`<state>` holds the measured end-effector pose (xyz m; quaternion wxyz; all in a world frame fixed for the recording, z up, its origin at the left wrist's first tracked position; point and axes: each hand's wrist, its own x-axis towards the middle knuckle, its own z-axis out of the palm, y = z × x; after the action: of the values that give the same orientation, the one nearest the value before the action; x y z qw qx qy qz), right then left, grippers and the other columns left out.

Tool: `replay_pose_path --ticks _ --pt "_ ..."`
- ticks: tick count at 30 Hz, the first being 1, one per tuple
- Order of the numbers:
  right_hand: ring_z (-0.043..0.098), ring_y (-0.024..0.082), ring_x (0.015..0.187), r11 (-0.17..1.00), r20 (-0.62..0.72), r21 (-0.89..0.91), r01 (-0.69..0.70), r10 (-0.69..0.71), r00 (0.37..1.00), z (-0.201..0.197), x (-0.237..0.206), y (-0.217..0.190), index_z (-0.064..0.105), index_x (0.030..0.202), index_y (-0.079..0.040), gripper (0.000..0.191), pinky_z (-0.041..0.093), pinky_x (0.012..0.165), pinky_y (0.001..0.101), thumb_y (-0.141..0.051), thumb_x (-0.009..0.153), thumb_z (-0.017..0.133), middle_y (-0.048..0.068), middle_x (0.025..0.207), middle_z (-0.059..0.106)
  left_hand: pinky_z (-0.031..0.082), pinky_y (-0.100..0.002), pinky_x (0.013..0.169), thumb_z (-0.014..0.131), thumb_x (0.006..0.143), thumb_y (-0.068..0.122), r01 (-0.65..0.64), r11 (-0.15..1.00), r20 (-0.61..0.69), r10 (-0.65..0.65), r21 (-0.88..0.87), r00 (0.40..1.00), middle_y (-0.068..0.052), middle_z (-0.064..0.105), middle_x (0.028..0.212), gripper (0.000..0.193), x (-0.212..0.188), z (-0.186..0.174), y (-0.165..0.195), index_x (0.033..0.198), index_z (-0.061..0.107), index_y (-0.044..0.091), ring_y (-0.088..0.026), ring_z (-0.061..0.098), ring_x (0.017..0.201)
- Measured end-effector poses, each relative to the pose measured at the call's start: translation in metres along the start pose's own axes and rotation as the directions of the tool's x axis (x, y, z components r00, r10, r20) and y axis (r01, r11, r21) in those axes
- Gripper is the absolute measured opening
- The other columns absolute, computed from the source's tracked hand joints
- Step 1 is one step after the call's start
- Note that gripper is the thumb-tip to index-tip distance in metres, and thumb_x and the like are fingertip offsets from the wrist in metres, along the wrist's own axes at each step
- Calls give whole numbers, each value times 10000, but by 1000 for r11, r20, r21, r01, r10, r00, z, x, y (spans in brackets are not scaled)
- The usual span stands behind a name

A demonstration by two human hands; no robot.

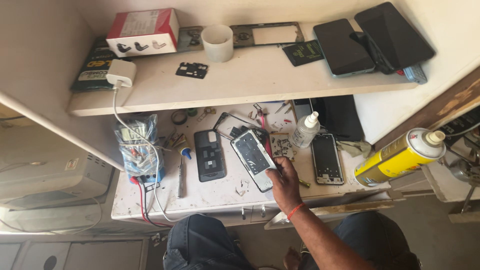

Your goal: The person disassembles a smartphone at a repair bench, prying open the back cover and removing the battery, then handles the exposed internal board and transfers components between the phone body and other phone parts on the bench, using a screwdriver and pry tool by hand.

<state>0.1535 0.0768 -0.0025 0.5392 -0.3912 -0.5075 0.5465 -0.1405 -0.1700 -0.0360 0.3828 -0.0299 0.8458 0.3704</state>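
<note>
1. One hand shows, the right hand (283, 179), with a red thread at the wrist. It grasps the near end of an opened phone (253, 159), back cover off and inner frame facing up. The left hand is out of view.
2. That phone lies tilted on the desk (210, 192), just right of a dark phone back (209, 155).
3. A third phone body (327, 158), a screen frame, lies further right, beside one small white bottle (305, 131).
4. One yellow spray can (400, 156) lies on its side at the desk's right edge.
5. One screwdriver (181, 176) lies left of the phone back, next to one bagged meter (137, 145) (red and black leads hang off it).
6. On the shelf (240, 80) above: two dark phones (365, 42), one white cup (217, 43), one red-and-white box (143, 31), one white charger (121, 73).
</note>
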Motion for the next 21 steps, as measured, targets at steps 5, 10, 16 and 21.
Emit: replay_pose_path --ticks 5,10,16,21 --pt "558 72 822 1000 1 3 -24 24 1000 0 -1 2 604 1053 -31 167 475 745 250 -17 888 628 5 920 645 579 -391 909 683 902 329 -112 988 124 125 -105 984 -201 790 1037 476 9 20 15 1244 701 -1 -284 774 993" --pt "549 68 813 1000 -19 -7 -29 29 999 0 0 -1 615 1071 -28 167 474 734 249 -23 905 637 6 923 648 585 -383 933 682 901 341 -310 900 446 423 -305 789 -212 802 1056 519 -27 48 64 1282 698 -11 -277 787 1012" --pt "599 68 909 958 -76 -255 131 -154 985 4 -4 0 641 1121 -22 190 501 809 243 -35 930 638 19 989 686 568 -359 918 670 906 386 -405 827 619 561 -390 550 -116 707 1272 596 -94 178 152 1388 596 43 -223 700 1130" --pt "631 53 904 966 -92 -238 100 -125 988 6 -7 5 666 1224 -42 290 530 756 235 -101 943 708 15 1041 711 540 -360 950 662 947 341 -299 804 618 589 -514 521 -145 684 1280 624 -96 212 150 1456 524 7 -220 658 1144"
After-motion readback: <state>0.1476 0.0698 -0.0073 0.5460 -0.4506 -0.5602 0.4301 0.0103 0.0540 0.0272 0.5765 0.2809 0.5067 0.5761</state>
